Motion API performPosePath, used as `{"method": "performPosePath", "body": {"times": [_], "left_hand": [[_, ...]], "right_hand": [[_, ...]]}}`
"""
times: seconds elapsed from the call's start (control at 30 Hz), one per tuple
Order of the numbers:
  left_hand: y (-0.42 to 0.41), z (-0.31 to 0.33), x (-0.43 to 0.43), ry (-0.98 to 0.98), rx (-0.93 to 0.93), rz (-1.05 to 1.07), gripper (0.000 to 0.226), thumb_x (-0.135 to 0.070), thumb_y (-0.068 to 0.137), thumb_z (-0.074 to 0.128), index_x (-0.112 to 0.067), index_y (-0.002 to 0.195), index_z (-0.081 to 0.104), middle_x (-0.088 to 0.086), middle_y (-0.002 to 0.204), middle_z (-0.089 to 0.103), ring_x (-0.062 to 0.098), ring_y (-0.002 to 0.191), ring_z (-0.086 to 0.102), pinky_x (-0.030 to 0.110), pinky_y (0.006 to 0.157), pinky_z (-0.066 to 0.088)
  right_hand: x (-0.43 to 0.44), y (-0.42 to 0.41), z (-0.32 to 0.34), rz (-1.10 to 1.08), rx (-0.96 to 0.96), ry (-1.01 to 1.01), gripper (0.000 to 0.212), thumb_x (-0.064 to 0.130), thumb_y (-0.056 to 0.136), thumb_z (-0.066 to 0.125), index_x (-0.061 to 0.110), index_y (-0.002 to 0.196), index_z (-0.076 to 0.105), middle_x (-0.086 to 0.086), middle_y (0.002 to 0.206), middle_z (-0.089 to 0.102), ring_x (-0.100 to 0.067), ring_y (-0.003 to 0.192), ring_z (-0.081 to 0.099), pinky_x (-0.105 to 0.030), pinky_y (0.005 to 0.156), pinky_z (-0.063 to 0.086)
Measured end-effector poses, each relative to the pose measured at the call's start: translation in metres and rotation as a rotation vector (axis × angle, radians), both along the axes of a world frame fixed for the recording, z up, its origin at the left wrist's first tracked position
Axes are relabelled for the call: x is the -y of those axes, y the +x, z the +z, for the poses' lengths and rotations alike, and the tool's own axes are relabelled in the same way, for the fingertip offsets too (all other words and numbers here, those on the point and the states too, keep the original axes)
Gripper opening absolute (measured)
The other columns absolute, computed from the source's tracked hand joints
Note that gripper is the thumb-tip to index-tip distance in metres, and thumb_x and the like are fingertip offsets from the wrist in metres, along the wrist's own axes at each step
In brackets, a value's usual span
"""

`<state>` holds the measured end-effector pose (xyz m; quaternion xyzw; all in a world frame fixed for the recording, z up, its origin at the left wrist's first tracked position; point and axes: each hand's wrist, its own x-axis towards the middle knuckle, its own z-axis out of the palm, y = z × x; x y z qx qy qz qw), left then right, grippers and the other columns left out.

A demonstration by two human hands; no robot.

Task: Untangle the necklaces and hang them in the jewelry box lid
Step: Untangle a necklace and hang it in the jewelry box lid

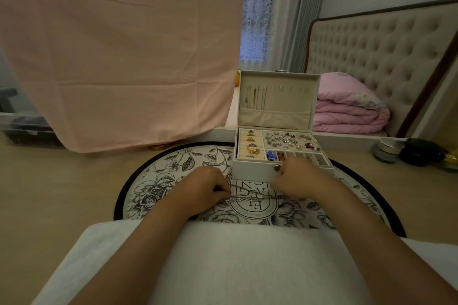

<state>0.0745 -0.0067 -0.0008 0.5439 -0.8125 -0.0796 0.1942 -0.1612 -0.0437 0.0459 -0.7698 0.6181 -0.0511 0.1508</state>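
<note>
White towel (247,255) at the near counter edge, forearms across it. Left hand (205,188) and right hand (295,181) each pinch the tangled necklaces (250,199). The chain is taut, long axis left-right, over the round mat (173,168). Bare counter (62,181) lies to the left. Jewelry box (252,171) sits just behind the right knuckles. Lid (285,101) upright, hung chains (255,99) at its left.

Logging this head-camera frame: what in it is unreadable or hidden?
Silver chain necklaces pinched between left hand and right hand: head view, too thin and blurred to count strands or find knots.
Hanging chains in the cream jewelry box lid: head view, too small to count; lower ends hidden by the lid pocket.
Gold-topped dark container: head view, cut off by the right edge.
</note>
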Motion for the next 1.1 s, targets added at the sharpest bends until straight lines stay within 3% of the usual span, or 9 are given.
{"method": "performPosePath", "body": {"times": [0.27, 0.4, 0.47, 0.57, 0.63, 0.73, 0.87, 0.97, 1.1], "left_hand": [[0.0, 0.002, -0.002, -0.037, -0.063, 0.085, 0.013, -0.027, 0.095, 0.064, -0.022, 0.103, 0.074, -0.01, 0.099, 0.069, 0.001, 0.082, 0.056, 0.017, 0.081, 0.048], [0.001, -0.001, -0.002, 0.003, -0.091, 0.096, 0.012, -0.027, 0.097, 0.06, -0.022, 0.102, 0.069, -0.011, 0.099, 0.066, 0.003, 0.088, 0.058, 0.025, 0.086, 0.052], [-0.002, -0.001, -0.004, 0.011, -0.179, 0.105, 0.009, -0.026, 0.099, 0.057, -0.022, 0.099, 0.065, -0.01, 0.097, 0.064, 0.004, 0.088, 0.059, 0.027, 0.084, 0.052], [-0.009, 0.008, -0.01, 0.045, -0.45, 0.089, 0.012, -0.023, 0.101, 0.052, -0.026, 0.092, 0.06, -0.008, 0.088, 0.067, 0.008, 0.077, 0.06, 0.027, 0.074, 0.051], [-0.011, 0.016, -0.012, 0.086, -0.639, 0.066, 0.013, -0.019, 0.101, 0.051, -0.024, 0.091, 0.059, -0.005, 0.078, 0.065, 0.016, 0.069, 0.057, 0.033, 0.069, 0.049], [-0.01, 0.029, -0.014, 0.146, -0.827, 0.056, 0.013, -0.017, 0.103, 0.047, -0.018, 0.093, 0.057, -0.005, 0.067, 0.055, 0.016, 0.065, 0.051, 0.035, 0.066, 0.045], [-0.001, 0.041, -0.016, 0.067, -0.81, 0.082, 0.013, -0.022, 0.102, 0.05, -0.021, 0.092, 0.057, -0.009, 0.067, 0.046, 0.008, 0.059, 0.04, 0.027, 0.057, 0.037], [0.01, 0.049, -0.016, 0.037, -0.644, 0.027, 0.008, -0.038, 0.092, 0.064, -0.03, 0.089, 0.067, -0.004, 0.062, 0.044, 0.013, 0.059, 0.039, 0.033, 0.061, 0.038], [0.008, 0.055, -0.02, 0.058, -0.793, 0.027, 0.019, -0.03, 0.097, 0.06, -0.027, 0.086, 0.076, 0.001, 0.056, 0.055, 0.009, 0.054, 0.044, 0.02, 0.057, 0.039]], "right_hand": [[-0.006, 0.006, -0.005, -0.015, -0.249, -0.037, 0.027, 0.037, 0.086, 0.066, 0.022, 0.072, 0.049, 0.004, 0.079, 0.053, -0.017, 0.078, 0.057, -0.029, 0.067, 0.048], [-0.012, 0.013, -0.002, 0.021, -0.353, -0.147, 0.019, 0.031, 0.086, 0.067, 0.019, 0.101, 0.063, 0.005, 0.087, 0.054, -0.018, 0.085, 0.056, -0.032, 0.072, 0.049], [-0.013, 0.018, -0.004, 0.112, -0.248, -0.23, 0.023, 0.028, 0.088, 0.066, 0.023, 0.111, 0.067, 0.005, 0.102, 0.061, -0.018, 0.094, 0.059, -0.033, 0.081, 0.053], [-0.018, 0.031, -0.011, 0.284, 0.227, -0.202, 0.024, 0.038, 0.091, 0.067, 0.032, 0.114, 0.069, 0.012, 0.109, 0.063, -0.005, 0.099, 0.06, -0.028, 0.086, 0.052], [-0.021, 0.039, -0.014, 0.341, 0.418, -0.159, 0.008, 0.039, 0.093, 0.067, 0.034, 0.097, 0.072, 0.012, 0.098, 0.063, -0.003, 0.089, 0.059, -0.028, 0.081, 0.051], [-0.022, 0.043, -0.008, 0.291, 0.712, -0.059, 0.019, 0.027, 0.097, 0.063, 0.02, 0.081, 0.071, -0.002, 0.086, 0.071, -0.019, 0.083, 0.066, -0.038, 0.083, 0.055], [-0.018, 0.032, 0.008, 0.274, 1.181, 0.193, 0.031, 0.02, 0.1, 0.054, 0.011, 0.071, 0.058, -0.004, 0.059, 0.053, -0.024, 0.056, 0.054, -0.046, 0.075, 0.056], [-0.013, 0.026, 0.008, 0.255, 1.137, 0.108, 0.019, 0.01, 0.092, 0.068, 0.016, 0.075, 0.066, 0.002, 0.06, 0.051, -0.013, 0.049, 0.045, -0.027, 0.052, 0.047], [-0.003, 0.027, -0.004, 0.131, 0.748, -0.268, 0.02, 0.01, 0.083, 0.078, 0.028, 0.079, 0.07, 0.012, 0.066, 0.055, -0.005, 0.061, 0.051, -0.025, 0.065, 0.047]]}}
